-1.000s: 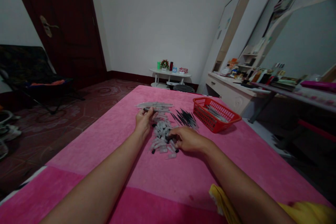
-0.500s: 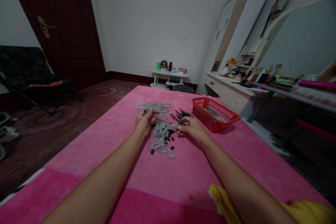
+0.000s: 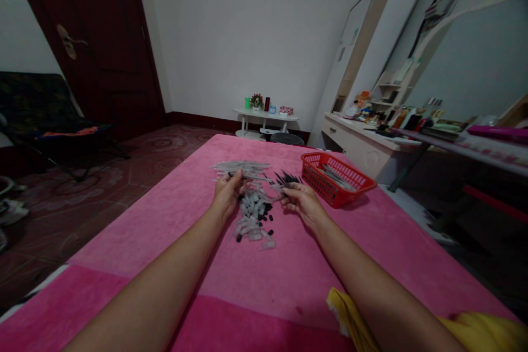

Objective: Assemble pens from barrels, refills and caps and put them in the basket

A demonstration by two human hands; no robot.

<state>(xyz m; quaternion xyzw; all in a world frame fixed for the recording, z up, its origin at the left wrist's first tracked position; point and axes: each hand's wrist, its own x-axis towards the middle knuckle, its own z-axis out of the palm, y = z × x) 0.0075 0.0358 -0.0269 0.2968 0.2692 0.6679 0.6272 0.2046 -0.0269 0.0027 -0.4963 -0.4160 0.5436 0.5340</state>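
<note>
Head view: a thin pale stick (image 3: 256, 178) was pinched in the left hand (image 3: 226, 193), with its tip pointed toward the right hand (image 3: 304, 202). A small pale bit (image 3: 277, 191) was pinched in the right hand's fingertips; it was too small to be named, and it could not be told if it was touched by the stick. A heap of clear caps (image 3: 251, 206) was spread between the two hands, nearer to the body, with little black plugs (image 3: 270, 218) mixed in on the right hand's side. Past the left hand, a pile of long sticks (image 3: 237, 165) was laid sideways. Just past the right hand, thin black sticks (image 3: 285, 177) were bunched together. To the right of that hand, a red basket (image 3: 317, 182) was set, with gray sticks (image 3: 338, 177) put inside. All were laid on a pink cloth (image 3: 165, 264).
</note>
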